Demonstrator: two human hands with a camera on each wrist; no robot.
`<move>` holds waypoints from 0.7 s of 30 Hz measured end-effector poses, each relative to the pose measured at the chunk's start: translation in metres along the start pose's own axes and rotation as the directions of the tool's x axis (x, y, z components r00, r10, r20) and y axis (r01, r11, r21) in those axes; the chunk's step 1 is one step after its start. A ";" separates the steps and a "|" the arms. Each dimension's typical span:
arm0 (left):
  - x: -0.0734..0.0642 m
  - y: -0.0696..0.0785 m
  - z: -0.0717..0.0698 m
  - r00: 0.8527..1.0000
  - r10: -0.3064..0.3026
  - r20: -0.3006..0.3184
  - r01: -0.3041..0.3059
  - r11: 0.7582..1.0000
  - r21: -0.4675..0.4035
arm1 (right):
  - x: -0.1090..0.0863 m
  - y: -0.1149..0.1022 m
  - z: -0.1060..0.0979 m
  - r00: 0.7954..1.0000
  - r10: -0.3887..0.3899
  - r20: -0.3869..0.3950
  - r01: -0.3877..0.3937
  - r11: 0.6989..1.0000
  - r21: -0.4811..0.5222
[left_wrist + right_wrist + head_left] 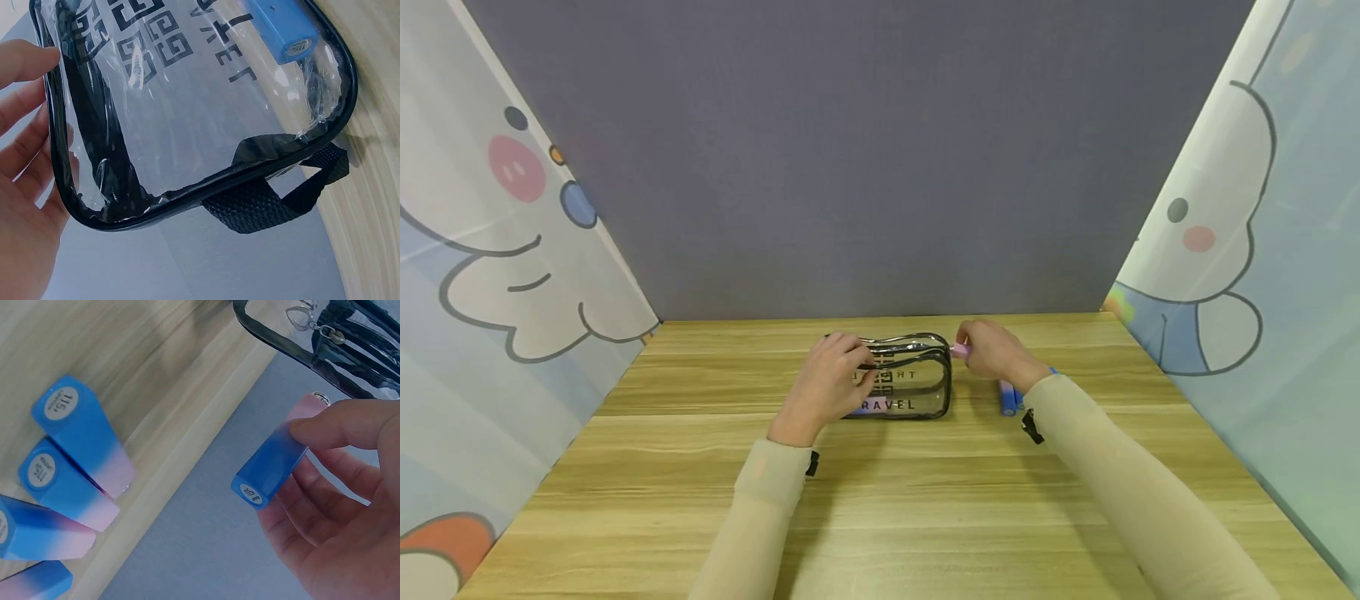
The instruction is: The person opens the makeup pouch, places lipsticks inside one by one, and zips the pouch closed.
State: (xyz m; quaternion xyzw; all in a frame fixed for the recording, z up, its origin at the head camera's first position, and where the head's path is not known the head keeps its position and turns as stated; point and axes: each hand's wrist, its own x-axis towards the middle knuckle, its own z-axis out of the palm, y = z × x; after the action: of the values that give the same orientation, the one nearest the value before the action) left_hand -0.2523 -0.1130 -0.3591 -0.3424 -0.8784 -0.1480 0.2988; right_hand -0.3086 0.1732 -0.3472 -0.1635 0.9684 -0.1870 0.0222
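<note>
A clear travel pouch point(949, 392) with black piping and printed lettering stands upright on the table. My left hand point(831, 379) holds its upper edge at the left, with fingers on both sides of the piping in the left wrist view. Inside, a blue lipstick tube point(284, 28) lies at the bottom, behind the lettering. My right hand point(992, 350) pinches another blue-to-pink lipstick tube point(272, 459) between thumb and fingers. That tube is close to the pouch's upper right corner, near the zipper pull point(331, 332), its pink end toward the pouch.
Several more blue-and-pink lipstick tubes point(81, 431) lie side by side on the wooden table point(887, 500), right of the pouch and partly hidden by my right forearm. A black strap loop point(262, 209) juts from the pouch's end. A grey panel point(880, 167) rises behind the table.
</note>
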 end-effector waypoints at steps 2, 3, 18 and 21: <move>0.000 0.000 0.000 1.000 0.000 -0.001 0.000 1.000 0.002 | 0.000 -0.001 -0.003 1.000 -0.008 -0.007 0.008 1.000 -0.005; 0.000 0.000 0.000 1.000 0.001 -0.001 -0.001 1.000 0.003 | -0.001 -0.001 -0.004 1.000 -0.009 -0.012 0.009 1.000 -0.006; -0.001 -0.001 0.001 1.000 0.009 -0.013 -0.009 1.000 0.017 | -0.005 -0.012 -0.024 0.995 -0.063 -0.079 0.065 0.998 0.024; -0.001 -0.001 0.001 1.000 0.010 -0.008 -0.010 1.000 0.018 | -0.007 -0.014 -0.027 0.995 -0.057 -0.082 0.061 0.998 0.036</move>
State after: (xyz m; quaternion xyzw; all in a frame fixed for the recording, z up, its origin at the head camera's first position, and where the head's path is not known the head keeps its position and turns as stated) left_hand -0.2528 -0.1134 -0.3601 -0.3434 -0.8767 -0.1400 0.3063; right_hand -0.3003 0.1724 -0.3170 -0.1839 0.9595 -0.2124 -0.0195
